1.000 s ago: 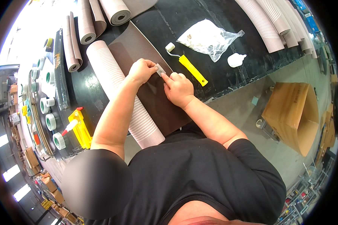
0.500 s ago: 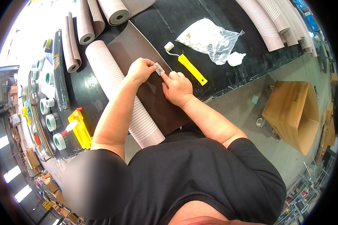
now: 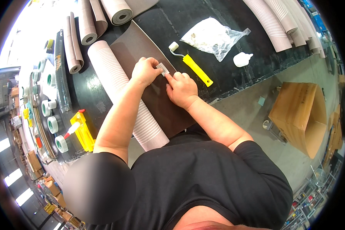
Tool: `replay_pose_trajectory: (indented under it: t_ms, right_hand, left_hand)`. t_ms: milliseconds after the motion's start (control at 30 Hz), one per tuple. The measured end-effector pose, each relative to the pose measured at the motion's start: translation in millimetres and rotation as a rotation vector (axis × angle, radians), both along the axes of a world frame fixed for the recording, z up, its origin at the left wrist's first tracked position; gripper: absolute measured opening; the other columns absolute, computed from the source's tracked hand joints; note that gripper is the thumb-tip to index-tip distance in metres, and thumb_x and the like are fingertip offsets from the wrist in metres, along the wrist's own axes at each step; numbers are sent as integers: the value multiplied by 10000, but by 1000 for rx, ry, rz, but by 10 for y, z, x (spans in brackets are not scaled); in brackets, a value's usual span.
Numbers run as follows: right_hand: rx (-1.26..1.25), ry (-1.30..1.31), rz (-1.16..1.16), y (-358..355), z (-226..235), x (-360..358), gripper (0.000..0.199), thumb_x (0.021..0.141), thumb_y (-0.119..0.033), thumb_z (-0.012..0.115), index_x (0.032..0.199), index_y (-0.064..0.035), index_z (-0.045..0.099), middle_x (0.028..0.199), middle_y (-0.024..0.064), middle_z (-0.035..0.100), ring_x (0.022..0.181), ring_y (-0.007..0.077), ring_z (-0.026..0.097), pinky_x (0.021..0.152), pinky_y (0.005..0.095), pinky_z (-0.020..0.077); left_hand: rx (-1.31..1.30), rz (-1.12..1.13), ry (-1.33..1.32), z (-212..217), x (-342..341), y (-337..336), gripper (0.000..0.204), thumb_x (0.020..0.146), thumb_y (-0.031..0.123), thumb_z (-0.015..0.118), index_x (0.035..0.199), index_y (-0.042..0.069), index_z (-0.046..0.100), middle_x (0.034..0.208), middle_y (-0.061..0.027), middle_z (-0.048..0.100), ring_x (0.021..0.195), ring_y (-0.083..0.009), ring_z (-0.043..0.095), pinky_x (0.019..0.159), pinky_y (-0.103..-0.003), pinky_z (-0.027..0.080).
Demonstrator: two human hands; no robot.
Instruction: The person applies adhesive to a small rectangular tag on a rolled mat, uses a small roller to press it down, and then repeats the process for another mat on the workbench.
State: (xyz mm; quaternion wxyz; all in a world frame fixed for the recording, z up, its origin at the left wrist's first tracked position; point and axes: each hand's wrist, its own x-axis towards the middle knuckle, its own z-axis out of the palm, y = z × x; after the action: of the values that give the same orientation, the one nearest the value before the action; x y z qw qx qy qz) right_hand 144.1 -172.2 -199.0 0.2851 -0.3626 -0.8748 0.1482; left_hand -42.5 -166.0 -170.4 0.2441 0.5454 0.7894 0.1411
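I see my left hand and my right hand meeting over a dark brown sheet that lies flat on the black worktop and runs down to its near edge. Between them sits a small grey tag, lying on the sheet. The left fingers are curled together with the fingertips pinched on the tag's left end; the right hand's fingers are close together too, the index pressing down on the tag's right end. Both forearms come in from the near edge, crossing over the sheet.

Just left of the sheet, touching its long side, lies a ribbed pinkish roll, its end overhanging the near edge. Just right of my right hand lies a yellow-handled roller with a white head. Farther toward the far right part of the worktop are a clear plastic bag and a small white bottle. Near the left edge stands a yellow glue bottle holder, with tape rolls beyond it.
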Motion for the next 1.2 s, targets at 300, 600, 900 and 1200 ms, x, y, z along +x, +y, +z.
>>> replay_pose_trajectory:
  t_ms: [300,600,900,1200]
  right_hand:
    - [-14,2,13,-10,-16,-1,319,742,-195,687,1054,-130,694,854,21,546,781,233,558,597,363,500]
    - [-6,7,19,-3,-14,6,312,750,-187,678,1054,-121,693,838,26,544,771,235,556,593,363,495]
    - [-45,59,40,15,3,53,365,743,-165,686,1101,-99,661,883,51,571,789,261,565,652,379,485]
    - [3,-271,-279,245,150,694,484,804,-214,697,1247,-78,558,1062,137,568,979,343,557,868,440,452]
  left_hand:
    - [16,98,71,42,32,38,468,701,333,807,964,-19,646,1015,-174,633,935,-298,638,833,-373,512]
    - [-31,175,54,-15,-18,116,430,753,330,767,946,-33,641,950,-188,662,893,-292,654,809,-365,514]
    - [-90,-32,-344,376,-29,324,302,898,-16,490,1157,18,642,1117,-113,685,989,-198,655,890,-312,503]
    - [-13,12,-671,-47,-327,405,395,838,-110,420,1130,21,652,1100,-76,694,1073,-151,623,974,-300,466]
